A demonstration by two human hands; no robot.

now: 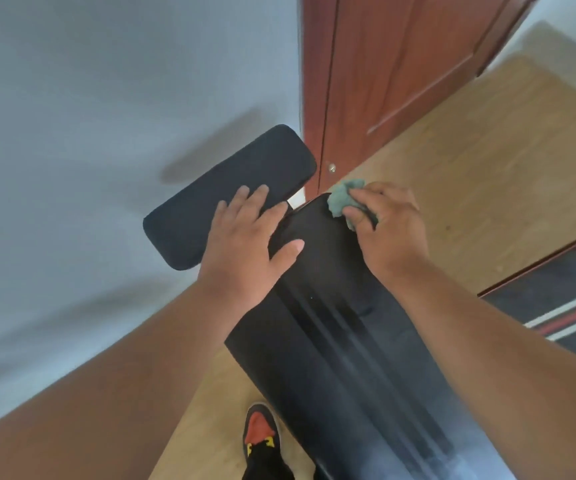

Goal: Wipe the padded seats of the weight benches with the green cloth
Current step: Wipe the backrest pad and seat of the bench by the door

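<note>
Nearest to us ran the long black pad of the bench [342, 358], reaching from the near right corner up toward the far middle, with a black, red and yellow shoe [260, 434] on the wooden floor [487, 174] just to its left. At the pad's far end, across a narrow gap, lay a shorter seat pad [217, 199], angled off toward the far left against the pale wall [89, 116].

We judged the main risk to be a missed strip. The green cloth [343, 200] was bunched into a small wad at the far right corner of the long pad, so each pass would cover little, and the edges and the gap between the pads could be skipped. Pressing hard near that corner could also let the wad slip off the rounded edge. The short pad, we judged, had yet to be wiped in this pass.

Our right hand [388, 226] had its grip curled around the cloth, fingertips pinching the wad down onto the pad. Our left hand [245, 237] lay flat with fingers spread, bridging the gap, fingertips on the seat pad and thumb on the long pad, holding nothing.
</note>
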